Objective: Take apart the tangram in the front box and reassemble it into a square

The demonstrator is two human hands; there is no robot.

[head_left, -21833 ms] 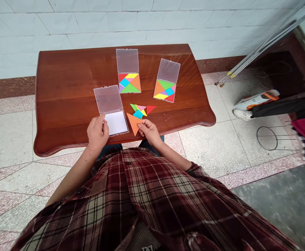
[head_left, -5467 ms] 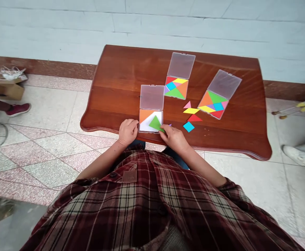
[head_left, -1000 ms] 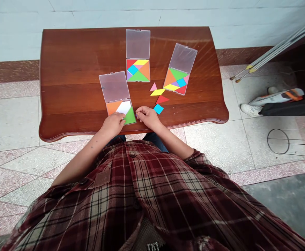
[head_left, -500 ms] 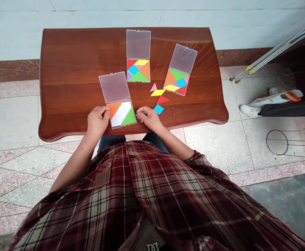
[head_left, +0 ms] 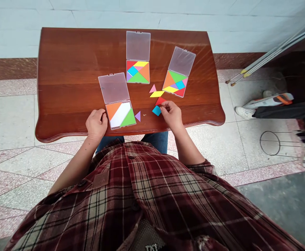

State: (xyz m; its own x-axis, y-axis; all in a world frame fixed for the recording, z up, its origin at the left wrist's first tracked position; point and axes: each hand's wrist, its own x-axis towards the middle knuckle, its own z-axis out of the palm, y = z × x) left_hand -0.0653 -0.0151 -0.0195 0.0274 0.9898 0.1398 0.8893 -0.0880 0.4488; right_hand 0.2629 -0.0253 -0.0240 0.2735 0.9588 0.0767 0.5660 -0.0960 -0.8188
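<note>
My left hand (head_left: 96, 123) rests on the table with curled fingers, just beside the left edge of an open tangram case (head_left: 116, 115); nothing shows in it. An orange triangle (head_left: 112, 110) and a green triangle (head_left: 127, 118) lie in that case, with a bare white strip between them. My right hand (head_left: 172, 114) pinches at the right corner of a blue square (head_left: 156, 111), which lies on the table. Its fingers partly cover a red triangle (head_left: 160, 101). A purple triangle (head_left: 138, 116) lies right of the case. Farther back are a yellow parallelogram (head_left: 157, 94) and a pink triangle (head_left: 153, 89).
Two more open cases, one at the back middle (head_left: 138, 72) and one at the right (head_left: 175, 83), hold full sets of coloured pieces. All stand on a brown wooden table (head_left: 76, 69). Beyond its right side are crutches (head_left: 249, 69) and another person's leg (head_left: 275, 112).
My right hand has left the purple triangle on the table beside the case and moved right to the blue square. My left hand has drawn slightly away from the case edge.
</note>
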